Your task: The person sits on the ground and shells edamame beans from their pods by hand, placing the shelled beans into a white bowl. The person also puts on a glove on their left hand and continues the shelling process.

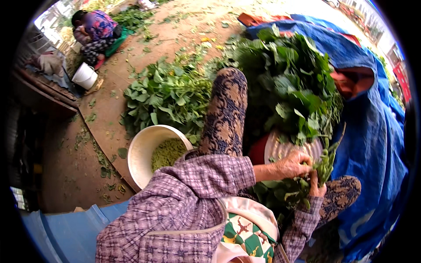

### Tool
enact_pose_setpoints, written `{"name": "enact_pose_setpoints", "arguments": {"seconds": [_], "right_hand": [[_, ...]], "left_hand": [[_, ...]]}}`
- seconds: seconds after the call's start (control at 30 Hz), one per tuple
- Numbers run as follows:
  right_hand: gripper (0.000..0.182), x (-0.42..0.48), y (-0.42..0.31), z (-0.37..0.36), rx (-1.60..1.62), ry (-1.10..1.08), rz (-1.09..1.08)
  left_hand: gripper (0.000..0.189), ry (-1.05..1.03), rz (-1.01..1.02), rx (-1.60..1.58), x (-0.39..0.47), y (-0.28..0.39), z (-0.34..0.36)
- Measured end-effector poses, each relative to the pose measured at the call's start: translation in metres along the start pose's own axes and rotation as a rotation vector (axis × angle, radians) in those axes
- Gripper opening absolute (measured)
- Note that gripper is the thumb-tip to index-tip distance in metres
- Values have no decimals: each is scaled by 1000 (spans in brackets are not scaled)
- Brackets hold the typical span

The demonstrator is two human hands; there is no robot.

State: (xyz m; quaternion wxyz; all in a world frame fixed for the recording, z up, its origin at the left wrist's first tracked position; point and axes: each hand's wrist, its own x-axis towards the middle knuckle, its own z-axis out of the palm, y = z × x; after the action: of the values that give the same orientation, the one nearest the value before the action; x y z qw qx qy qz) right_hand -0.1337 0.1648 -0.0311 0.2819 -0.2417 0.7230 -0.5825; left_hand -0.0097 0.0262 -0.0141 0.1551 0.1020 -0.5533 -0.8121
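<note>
My right hand [317, 188] grips a leafy stalk with plump green pods [325, 164], which look like soybean pods; its bare stem end points up. My left hand [297, 165] reaches across from the left, thumb and fingers pinched together against the pods; its fingertips are partly hidden. Beneath the hands is a round, ribbed, light-coloured surface [274, 148] with a red side, bearing bits of leaf. More green leaves hang below my right hand. A white bucket [139, 154] left of my left knee holds a heap of small green pods or beans.
A large leafy pile [283, 75] lies ahead, beside a blue tarpaulin [365, 148] on the right. Another pile of podded plants [167, 95] lies beyond the bucket. A person [98, 33] sits at the upper left near a white bucket [85, 76]. Leaf scraps litter the ground.
</note>
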Motion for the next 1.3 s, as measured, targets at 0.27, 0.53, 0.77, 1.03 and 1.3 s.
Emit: {"name": "enact_pose_setpoints", "arguments": {"seconds": [0.27, 0.53, 0.77, 1.03, 1.3], "right_hand": [[21, -2, -4, 5, 39, 4, -72], [18, 4, 3, 4, 49, 39, -111], [32, 3, -1, 11, 119, 139, -4], [30, 6, -3, 7, 149, 53, 49], [25, 2, -25, -1, -207, -28, -203]], "left_hand": [[15, 4, -220, -344, 0, -7, 1], [13, -57, -158, -344, 3, -11, 2], [16, 173, 301, 157, 3, -12, 12], [16, 210, 291, 272, 2, -10, 10], [13, 102, 153, 40, -1, 1, 6]]}}
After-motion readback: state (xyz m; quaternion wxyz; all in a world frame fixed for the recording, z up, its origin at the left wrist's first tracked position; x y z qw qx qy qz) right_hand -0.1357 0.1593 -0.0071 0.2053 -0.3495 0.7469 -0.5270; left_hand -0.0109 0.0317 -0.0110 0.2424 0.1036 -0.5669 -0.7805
